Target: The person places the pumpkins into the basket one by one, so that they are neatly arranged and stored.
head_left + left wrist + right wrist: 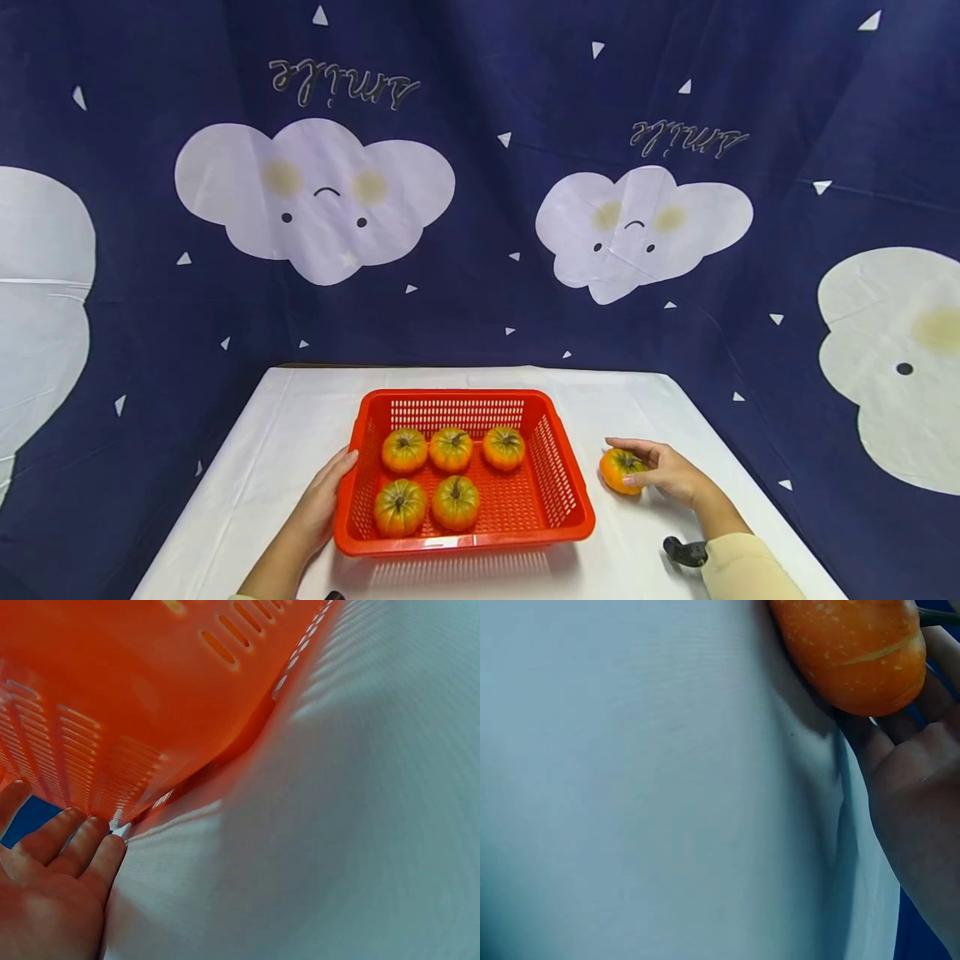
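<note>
A red plastic basket (510, 500) with slotted walls stands in the middle of the table, holding several small orange-green pumpkins (400, 507). Along its left wall lies my left hand (318, 500), its fingertips at the rim; the left wrist view has the fingers (71, 844) extended against the slotted side. To the right of the basket, my right hand (667, 475) holds another small pumpkin (619, 472), thumb on the near side and fingers on the far side. The right wrist view shows this pumpkin's speckled orange side (855, 656) low over the white cloth.
A white cloth covers the table (300, 417). Behind it hangs a dark blue curtain (480, 317) printed with clouds and small triangles. A black strap end (684, 552) shows by the right sleeve (750, 567).
</note>
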Demonstrator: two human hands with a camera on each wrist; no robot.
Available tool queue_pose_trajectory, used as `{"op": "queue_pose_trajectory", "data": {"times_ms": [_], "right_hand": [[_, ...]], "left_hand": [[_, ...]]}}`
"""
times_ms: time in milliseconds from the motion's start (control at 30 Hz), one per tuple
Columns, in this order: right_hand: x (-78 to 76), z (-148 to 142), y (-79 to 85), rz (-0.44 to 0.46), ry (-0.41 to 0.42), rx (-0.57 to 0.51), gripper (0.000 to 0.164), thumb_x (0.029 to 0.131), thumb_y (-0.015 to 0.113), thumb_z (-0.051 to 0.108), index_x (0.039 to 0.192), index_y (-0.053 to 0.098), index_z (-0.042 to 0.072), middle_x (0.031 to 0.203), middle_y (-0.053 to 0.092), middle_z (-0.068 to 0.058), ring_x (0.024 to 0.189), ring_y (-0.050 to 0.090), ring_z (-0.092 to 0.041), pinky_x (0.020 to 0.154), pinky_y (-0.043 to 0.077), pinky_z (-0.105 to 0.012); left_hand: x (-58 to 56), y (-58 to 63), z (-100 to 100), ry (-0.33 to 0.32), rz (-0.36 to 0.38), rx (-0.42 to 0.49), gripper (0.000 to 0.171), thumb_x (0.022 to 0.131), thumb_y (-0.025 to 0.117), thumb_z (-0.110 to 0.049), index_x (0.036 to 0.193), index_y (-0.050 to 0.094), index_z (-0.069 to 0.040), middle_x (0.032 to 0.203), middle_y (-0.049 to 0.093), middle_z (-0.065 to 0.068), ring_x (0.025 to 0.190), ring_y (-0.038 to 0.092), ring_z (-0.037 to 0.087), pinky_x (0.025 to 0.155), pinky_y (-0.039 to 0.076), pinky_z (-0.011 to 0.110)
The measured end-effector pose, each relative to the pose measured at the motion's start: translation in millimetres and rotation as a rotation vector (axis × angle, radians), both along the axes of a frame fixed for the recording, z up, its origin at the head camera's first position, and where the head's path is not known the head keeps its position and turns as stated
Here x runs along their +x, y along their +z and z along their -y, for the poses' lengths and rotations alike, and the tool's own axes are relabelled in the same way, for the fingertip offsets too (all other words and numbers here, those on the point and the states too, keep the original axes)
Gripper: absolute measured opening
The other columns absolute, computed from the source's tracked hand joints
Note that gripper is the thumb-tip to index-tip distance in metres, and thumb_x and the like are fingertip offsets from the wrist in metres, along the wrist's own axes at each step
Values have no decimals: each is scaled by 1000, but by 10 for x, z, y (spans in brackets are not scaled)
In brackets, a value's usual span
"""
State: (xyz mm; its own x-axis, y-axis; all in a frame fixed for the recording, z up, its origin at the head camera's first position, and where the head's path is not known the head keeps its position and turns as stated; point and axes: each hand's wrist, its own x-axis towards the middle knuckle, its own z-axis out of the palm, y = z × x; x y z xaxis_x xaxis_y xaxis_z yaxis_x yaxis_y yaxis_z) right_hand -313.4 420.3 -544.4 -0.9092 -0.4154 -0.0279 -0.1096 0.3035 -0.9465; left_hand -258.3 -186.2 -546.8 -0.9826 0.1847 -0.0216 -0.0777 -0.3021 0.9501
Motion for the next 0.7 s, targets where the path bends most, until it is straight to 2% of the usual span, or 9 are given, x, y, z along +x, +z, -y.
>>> {"op": "queue_pose_trajectory", "data": {"times_ms": [100,300,700], "right_hand": [[5,7,-39,-35,-6,-20,73,86,82,0,150,48,-13,153,45,-33,130,55,-6,107,41,-18],[16,28,-57,-71,-16,-56,70,86,81,-4,147,49,-16,151,44,-37,132,54,-8,107,40,-18],[27,36,-91,-64,-101,0,66,86,85,3,145,58,-7,149,54,-27,129,56,-4,107,39,-15]], "left_hand": [[-6,-5,7,8,4,-17,64,113,42,-35,163,29,2,160,38,29,141,45,36,106,48,38],[-16,-14,11,24,32,-18,64,112,44,-36,163,30,0,161,38,26,144,41,39,106,48,39],[-19,-19,1,8,25,-5,64,112,43,-36,164,29,1,161,37,27,144,39,41,109,45,45]]}}
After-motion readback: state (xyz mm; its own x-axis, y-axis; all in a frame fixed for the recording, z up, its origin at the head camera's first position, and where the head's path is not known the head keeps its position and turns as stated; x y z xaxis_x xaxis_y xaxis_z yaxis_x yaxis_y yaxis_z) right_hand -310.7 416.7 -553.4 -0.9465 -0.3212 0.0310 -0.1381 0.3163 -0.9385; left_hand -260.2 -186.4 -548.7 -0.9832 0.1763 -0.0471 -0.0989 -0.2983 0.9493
